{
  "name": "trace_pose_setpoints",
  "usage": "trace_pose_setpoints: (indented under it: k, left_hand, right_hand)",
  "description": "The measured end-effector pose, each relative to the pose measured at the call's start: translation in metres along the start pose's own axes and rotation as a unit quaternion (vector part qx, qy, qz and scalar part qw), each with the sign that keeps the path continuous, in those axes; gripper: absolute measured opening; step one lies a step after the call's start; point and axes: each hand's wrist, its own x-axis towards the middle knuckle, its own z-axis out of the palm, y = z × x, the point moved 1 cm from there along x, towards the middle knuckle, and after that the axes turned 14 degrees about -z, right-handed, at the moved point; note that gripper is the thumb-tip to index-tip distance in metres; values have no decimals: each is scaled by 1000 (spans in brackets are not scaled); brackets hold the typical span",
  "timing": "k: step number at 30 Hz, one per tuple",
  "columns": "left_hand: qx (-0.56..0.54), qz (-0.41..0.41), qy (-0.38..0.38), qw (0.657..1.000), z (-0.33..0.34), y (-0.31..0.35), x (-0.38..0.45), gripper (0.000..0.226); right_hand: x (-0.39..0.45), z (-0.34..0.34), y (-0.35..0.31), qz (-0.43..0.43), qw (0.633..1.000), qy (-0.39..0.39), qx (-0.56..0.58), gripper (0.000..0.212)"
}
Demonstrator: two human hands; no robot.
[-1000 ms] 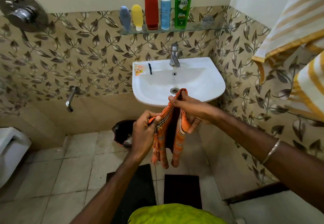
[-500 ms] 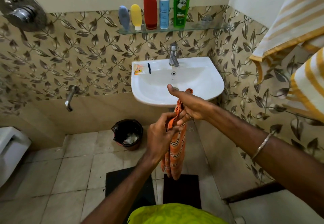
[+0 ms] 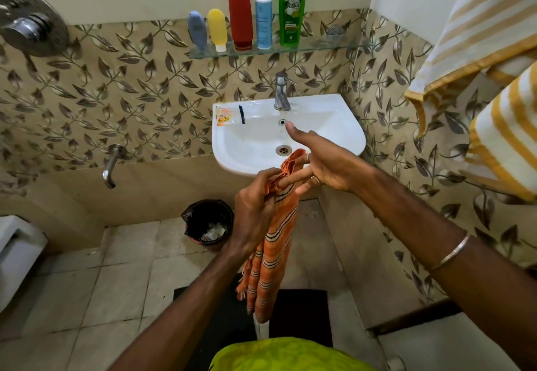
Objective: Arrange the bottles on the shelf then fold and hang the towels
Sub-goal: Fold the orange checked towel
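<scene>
Orange striped towel (image 3: 268, 257) hangs in a narrow folded strip in front of the sink (image 3: 343, 126), its top bunched between both hands, its fringed lower end well above the floor mat (image 3: 302, 312).

Left hand (image 3: 252, 213): fingers curled round the upper part of the towel, gripping it. Right hand (image 3: 322, 164): thumb and forefinger spread wide, the middle fingers laid straight across the top fold; we read it as pressing rather than clamping.

Risks, as we judge them:
- The fold rests mostly on the left grip. If the right fingers lift off, the layers could slide apart and the strip open out.
- The loose lower end could swing against the bin (image 3: 207, 222) or drop to the floor tiles if the left hand slackens (the tiles look marked in places).
- A turn toward the striped yellow towels (image 3: 479, 36) hanging at the right could brush them.

Room: small bathroom, leaf-pattern wall tiles. Glass shelf (image 3: 328, 46) above the sink carries five bottles (image 3: 263, 13) upright in a row, so we take the bottle part as done. Tap (image 3: 281, 91) on the sink; a small sachet (image 3: 223, 116) lies on its rim. A wall spout (image 3: 110, 164) sits low at the left, a shower mixer (image 3: 30, 27) above it.
</scene>
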Motion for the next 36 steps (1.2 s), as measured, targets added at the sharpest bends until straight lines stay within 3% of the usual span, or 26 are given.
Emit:
trace_pose_setpoints:
  k: [5, 10, 14, 17, 20, 31, 33, 36]
  left_hand:
    - [-39, -40, 24, 998, -15, 4, 8, 39]
    - [-75, -69, 41, 994, -34, 15, 11, 34]
    - [-106, -81, 29, 991, -53, 25, 11, 34]
    - [-132, -89, 27, 987, -70, 31, 12, 35]
    - [-177, -108, 44, 977, -87, 33, 17, 33]
    - [-276, -227, 46, 933, -126, 11, 54, 35]
    - [-311, -245, 23, 918, -126, 6, 58, 41]
    - [-399, -268, -80, 873, -116, 1, 53, 64]
  right_hand:
    - [3, -26, 15, -82, 981, 139, -105, 67]
    - [11, -32, 64, -110, 967, 201, -112, 83]
    - [15, -26, 97, -69, 993, 84, -55, 99]
    - [15, -18, 111, -71, 997, 20, -35, 75]
    - [12, -6, 113, -98, 995, 6, 25, 43]
    - [7, 27, 83, -109, 989, -15, 100, 38]
    - [5, 31, 75, -111, 986, -16, 127, 36]
    - [3, 32, 64, -119, 982, -12, 147, 37]
